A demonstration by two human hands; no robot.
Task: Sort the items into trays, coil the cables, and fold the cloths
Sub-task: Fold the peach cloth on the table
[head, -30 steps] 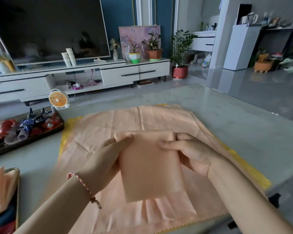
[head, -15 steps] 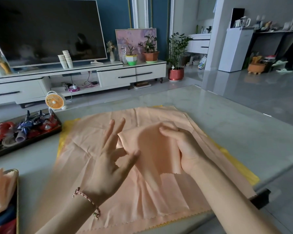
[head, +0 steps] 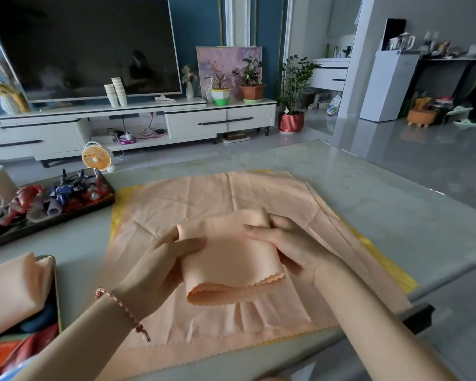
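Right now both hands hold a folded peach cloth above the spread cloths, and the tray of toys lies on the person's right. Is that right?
Not quite: the head view shows the tray of toys on the person's left, not the right. The rest stands: the left hand and the right hand hold the folded peach cloth above the spread cloths.

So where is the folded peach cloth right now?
Head view, centre: the folded peach cloth is held between the left hand and right hand, over the spread peach cloths on the table.
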